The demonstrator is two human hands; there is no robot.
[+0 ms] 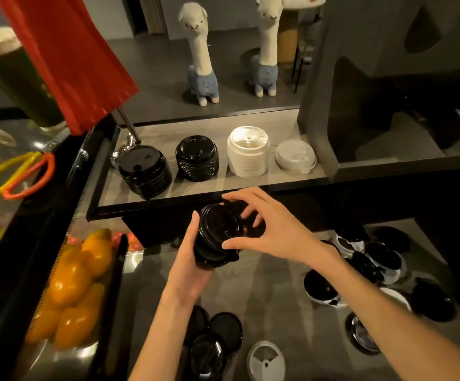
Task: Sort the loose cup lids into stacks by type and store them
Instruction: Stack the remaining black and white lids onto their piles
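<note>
Holding a short stack of black lids [217, 235] at frame centre, the left hand [187, 259] wraps it from below, fingers closed around it. Right hand [264, 229] caps the top, fingers spread, thumb touching the rim. Four sorted stacks sit on the shelf [168, 138] above; loose lids [366, 268] scattered lower right.

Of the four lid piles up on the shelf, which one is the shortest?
The white pile at the far right end: it sits much lower than the tall white stack beside it and the two black stacks.
</note>
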